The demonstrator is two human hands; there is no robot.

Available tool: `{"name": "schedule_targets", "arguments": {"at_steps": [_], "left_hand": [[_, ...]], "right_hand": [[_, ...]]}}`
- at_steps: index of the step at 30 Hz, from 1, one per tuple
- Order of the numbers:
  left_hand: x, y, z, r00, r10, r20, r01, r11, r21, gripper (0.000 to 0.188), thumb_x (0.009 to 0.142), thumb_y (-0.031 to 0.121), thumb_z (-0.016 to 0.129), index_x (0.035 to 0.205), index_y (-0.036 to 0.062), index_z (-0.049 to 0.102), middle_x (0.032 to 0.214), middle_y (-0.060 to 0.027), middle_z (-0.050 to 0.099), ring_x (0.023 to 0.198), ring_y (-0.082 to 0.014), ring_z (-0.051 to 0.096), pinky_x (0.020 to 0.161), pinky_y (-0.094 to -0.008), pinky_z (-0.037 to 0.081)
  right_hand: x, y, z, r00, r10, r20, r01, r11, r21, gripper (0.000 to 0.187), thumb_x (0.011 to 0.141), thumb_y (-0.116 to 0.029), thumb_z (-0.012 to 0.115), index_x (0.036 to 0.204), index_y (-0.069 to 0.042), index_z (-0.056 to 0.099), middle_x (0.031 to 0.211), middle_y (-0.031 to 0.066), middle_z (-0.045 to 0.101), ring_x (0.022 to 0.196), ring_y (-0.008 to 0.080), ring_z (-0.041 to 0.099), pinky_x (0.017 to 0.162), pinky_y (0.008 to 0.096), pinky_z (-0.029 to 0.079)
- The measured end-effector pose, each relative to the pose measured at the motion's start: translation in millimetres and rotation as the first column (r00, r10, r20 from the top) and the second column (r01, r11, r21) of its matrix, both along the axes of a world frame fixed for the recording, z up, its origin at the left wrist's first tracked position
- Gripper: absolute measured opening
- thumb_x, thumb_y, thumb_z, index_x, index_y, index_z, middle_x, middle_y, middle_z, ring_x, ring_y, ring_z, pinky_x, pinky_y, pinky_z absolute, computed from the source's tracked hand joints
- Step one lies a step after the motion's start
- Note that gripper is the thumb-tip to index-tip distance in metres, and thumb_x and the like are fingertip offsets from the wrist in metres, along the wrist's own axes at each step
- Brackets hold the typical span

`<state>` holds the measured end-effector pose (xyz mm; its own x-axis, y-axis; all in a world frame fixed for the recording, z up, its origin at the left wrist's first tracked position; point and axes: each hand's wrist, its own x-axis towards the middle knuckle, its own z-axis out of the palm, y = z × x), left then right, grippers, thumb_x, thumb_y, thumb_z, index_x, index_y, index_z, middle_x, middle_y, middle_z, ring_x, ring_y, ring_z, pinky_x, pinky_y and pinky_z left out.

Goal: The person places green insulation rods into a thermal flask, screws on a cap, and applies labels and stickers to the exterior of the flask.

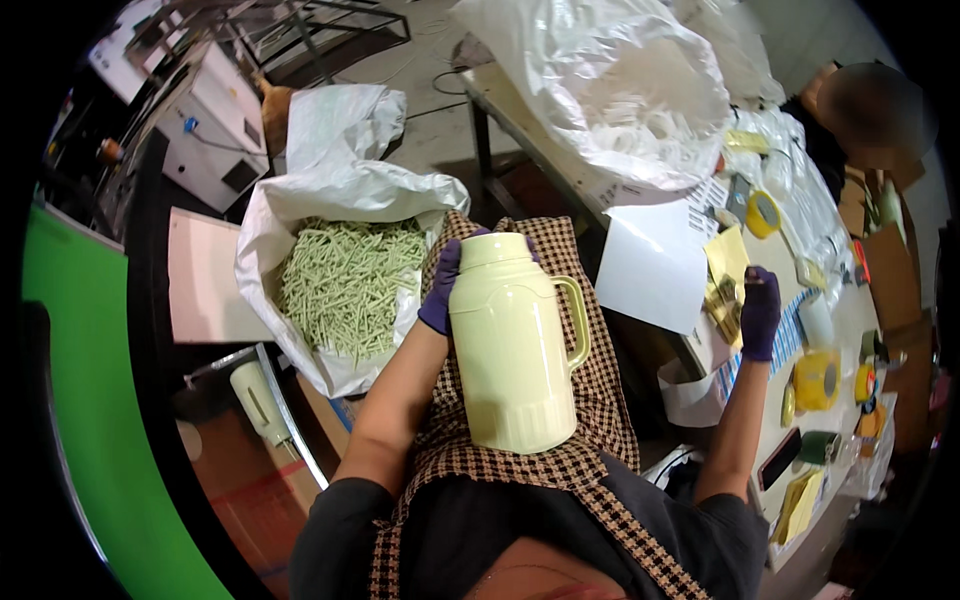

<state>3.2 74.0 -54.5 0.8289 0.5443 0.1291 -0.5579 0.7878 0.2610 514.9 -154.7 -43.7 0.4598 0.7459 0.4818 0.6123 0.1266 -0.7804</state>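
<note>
A pale yellow vacuum jug with a side handle rests against my lap, its lid end pointing away from me. My left hand, in a purple glove, is wrapped round it just below the lid, with purple fingertips showing past the far side. Out to the right, over the table, my right hand in a matching glove has its fingers drawn together. Whatever they may pinch is too small to name. Beside that hand lie a yellow sheet and some crumpled brownish-gold pieces.
An open white sack of pale green sticks stands left of my lap. On the right-hand table are a white sheet, tape rolls and a phone. A big sack of translucent pieces and another person are beyond.
</note>
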Motion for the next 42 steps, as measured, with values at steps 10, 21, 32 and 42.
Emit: {"name": "schedule_targets", "arguments": {"at_steps": [10, 21, 32, 42], "left_hand": [[-3, 3, -17, 0.974, 0.062, -0.219, -0.077, 0.995, -0.062, 0.067, 0.096, 0.056, 0.063, 0.136, 0.0022, 0.061, 0.134, -0.0193, 0.065, 0.123, -0.0345, 0.063, 0.109, -0.0501, 0.049], [-10, -3, 7, 0.989, 0.013, -0.148, -0.02, 0.999, -0.049, 0.052, 0.098, 0.052, 0.062, 0.126, 0.0082, 0.067, 0.122, -0.0119, 0.071, 0.111, -0.027, 0.069, 0.102, -0.0457, 0.054], [-59, -31, 95, 0.754, 0.602, -0.263, -0.274, 0.652, 0.707, 0.05, 0.102, 0.041, 0.057, 0.125, -0.0037, 0.063, 0.117, -0.0139, 0.07, 0.103, -0.02, 0.068, 0.094, -0.0352, 0.054], [2, 18, 70, 0.11, 0.954, -0.28, 0.555, 0.174, 0.813, 0.038, 0.091, 0.038, 0.073, 0.099, 0.0021, 0.063, 0.103, -0.0177, 0.067, 0.098, -0.0388, 0.062, 0.087, -0.047, 0.047]], "right_hand": [[-318, 59, 128, 0.612, 0.468, -0.637, -0.733, 0.638, -0.236, 0.013, 0.091, -0.006, 0.07, 0.102, 0.002, 0.071, 0.091, 0.0037, 0.07, 0.085, 0.0101, 0.064, 0.08, 0.0271, 0.052], [-335, 61, 136, 0.689, 0.356, -0.631, -0.664, 0.659, -0.353, 0.015, 0.091, -0.007, 0.073, 0.102, 0.003, 0.071, 0.091, 0.0039, 0.071, 0.082, 0.0087, 0.064, 0.076, 0.0259, 0.053], [-304, 63, 67, 0.976, 0.12, 0.181, -0.076, 0.97, -0.231, 0.073, 0.08, -0.023, 0.085, 0.143, -0.005, 0.052, 0.11, 0.0145, 0.058, 0.097, 0.0285, 0.059, 0.085, 0.0382, 0.052], [-95, 98, 75, 0.838, -0.165, 0.52, 0.216, 0.976, -0.038, 0.044, 0.086, -0.003, 0.073, 0.129, -0.007, 0.066, 0.116, 0.0136, 0.068, 0.102, 0.0309, 0.066, 0.088, 0.0385, 0.053]]}}
